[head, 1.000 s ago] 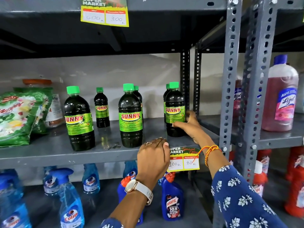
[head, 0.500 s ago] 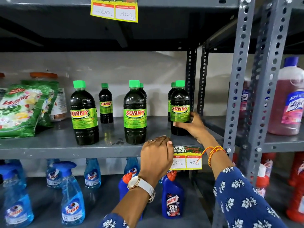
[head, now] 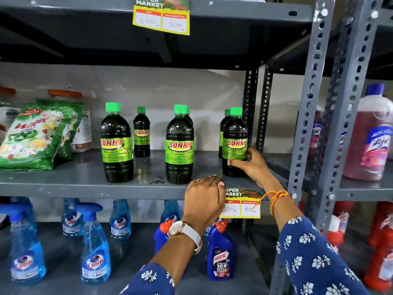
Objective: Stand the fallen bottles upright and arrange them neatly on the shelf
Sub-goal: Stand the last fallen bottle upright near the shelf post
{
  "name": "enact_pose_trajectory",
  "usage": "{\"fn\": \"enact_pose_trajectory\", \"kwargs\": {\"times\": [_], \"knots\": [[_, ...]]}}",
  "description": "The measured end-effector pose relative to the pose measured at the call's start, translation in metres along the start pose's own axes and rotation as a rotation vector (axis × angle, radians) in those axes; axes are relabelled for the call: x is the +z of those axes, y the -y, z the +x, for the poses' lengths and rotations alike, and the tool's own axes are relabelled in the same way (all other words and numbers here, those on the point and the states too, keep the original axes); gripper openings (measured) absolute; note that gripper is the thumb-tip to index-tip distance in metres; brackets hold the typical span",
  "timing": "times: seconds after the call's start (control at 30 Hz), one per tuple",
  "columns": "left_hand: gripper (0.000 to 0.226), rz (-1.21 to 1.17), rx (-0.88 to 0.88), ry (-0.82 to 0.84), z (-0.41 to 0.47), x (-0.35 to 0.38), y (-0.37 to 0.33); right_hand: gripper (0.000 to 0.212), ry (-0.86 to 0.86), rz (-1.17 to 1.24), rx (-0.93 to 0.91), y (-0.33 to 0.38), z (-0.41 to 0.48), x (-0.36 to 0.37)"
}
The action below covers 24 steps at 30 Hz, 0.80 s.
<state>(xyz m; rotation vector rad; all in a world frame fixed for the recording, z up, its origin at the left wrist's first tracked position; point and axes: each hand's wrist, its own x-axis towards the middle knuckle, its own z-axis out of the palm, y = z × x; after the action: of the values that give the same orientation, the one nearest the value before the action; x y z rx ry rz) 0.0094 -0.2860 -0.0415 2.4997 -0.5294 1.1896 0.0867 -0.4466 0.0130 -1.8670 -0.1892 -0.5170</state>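
Several dark Sunny bottles with green caps stand upright on the grey middle shelf (head: 74, 184). One bottle (head: 116, 143) stands at the left front, a smaller-looking one (head: 141, 133) behind it. A middle bottle (head: 179, 145) hides another behind it. At the right, my right hand (head: 249, 165) grips the lower part of the front right bottle (head: 234, 137), which stands upright with another bottle (head: 223, 133) just behind it. My left hand (head: 205, 199) rests curled on the shelf's front edge, holding no bottle.
Green detergent bags (head: 36, 135) lean at the shelf's left. Slotted grey uprights (head: 306, 116) bound the right side, with a pink Lizol bottle (head: 370, 137) beyond. Blue Colin sprays (head: 95, 248) and Harpic bottles (head: 221, 252) fill the shelf below. A price tag (head: 241, 204) hangs on the edge.
My right hand has slid from behind the right front bottle to its lower front side, still holding it. My left hand stays on the shelf edge. The view has shifted slightly.
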Motion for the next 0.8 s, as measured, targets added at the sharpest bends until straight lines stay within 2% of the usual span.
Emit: {"fn": "enact_pose_trajectory", "kwargs": {"times": [0.23,0.4,0.8], "knots": [[0.051,-0.006,-0.014,0.003,0.0,-0.003,-0.003,0.056,0.024,-0.033,-0.071,0.01,-0.03,-0.01],[0.045,-0.007,-0.026,0.003,-0.001,-0.004,-0.005,0.045,-0.031,-0.069,-0.125,0.011,-0.043,-0.014],[0.042,-0.034,-0.008,-0.018,-0.002,-0.002,-0.003,0.05,-0.025,-0.097,-0.132,0.009,-0.044,-0.013]]}}
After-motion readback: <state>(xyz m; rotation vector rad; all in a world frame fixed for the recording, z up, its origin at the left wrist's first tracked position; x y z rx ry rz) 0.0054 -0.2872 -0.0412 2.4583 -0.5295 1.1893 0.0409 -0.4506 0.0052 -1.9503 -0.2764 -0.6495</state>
